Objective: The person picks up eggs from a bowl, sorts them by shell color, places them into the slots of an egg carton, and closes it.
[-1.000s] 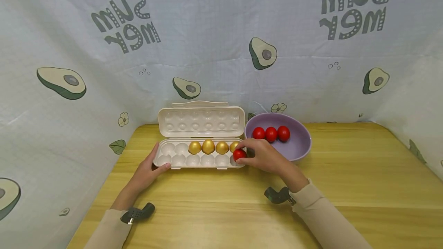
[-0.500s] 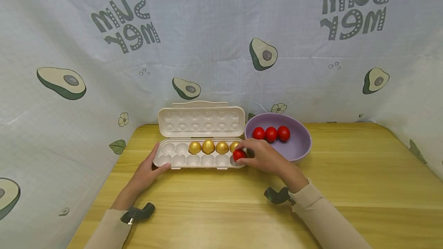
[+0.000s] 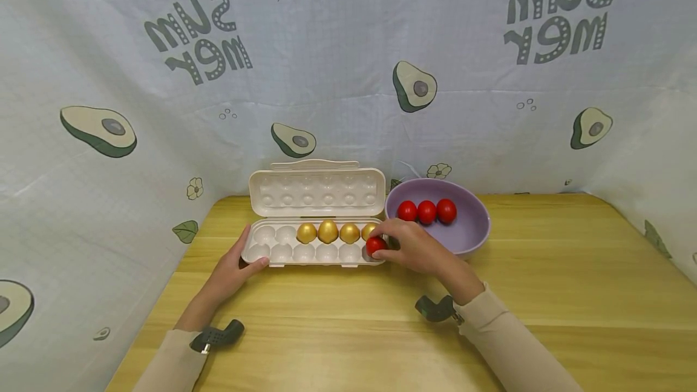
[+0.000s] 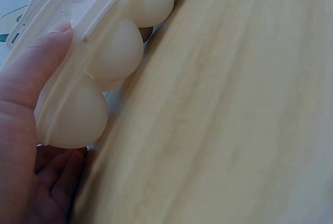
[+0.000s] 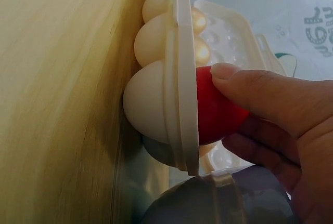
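"What's laid out?"

"A yellowish wooden table [image 3: 327,331], and on it an open cream plastic egg carton [image 3: 317,193], lid tipped back. An oval purple bowl [image 3: 469,228] sits just beside its right end."

"The hands?"

"The left hand [image 3: 225,277] grips the carton's left end, thumb over the front rim. The right hand [image 3: 414,247] is narrowed in a pinch."

"On what?"

"Four golden eggs [image 3: 328,231] fill back-row cups; three glossy red balls [image 3: 427,212] lie in the bowl. The pinched red ball [image 3: 373,248] is at the right-end front cup; how deep, I can't tell."
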The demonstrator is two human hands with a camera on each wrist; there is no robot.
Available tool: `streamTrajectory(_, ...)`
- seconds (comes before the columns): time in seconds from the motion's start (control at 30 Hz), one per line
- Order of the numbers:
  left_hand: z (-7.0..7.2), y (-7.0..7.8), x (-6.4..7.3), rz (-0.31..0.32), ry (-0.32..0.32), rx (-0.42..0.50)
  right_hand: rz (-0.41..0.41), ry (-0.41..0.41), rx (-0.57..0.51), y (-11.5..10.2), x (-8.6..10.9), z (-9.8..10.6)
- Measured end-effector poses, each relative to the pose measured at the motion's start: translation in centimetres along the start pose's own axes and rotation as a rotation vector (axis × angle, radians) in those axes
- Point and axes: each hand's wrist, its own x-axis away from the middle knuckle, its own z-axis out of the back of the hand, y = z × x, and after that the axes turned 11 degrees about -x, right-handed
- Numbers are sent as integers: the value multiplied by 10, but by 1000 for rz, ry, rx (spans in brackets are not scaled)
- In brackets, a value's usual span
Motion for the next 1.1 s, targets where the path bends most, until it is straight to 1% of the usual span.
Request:
streamTrajectory(0.3,-1,2,1,-6,0,15,62,6,13,3,-2,-2)
streamTrajectory(0.63,0,1,1,-12,-2,-5,69,10,10,2,-2,-2)
streamTrajectory(1.1,-1,1,2,-15,6,-7,73,8,-12,3,-1,-2)
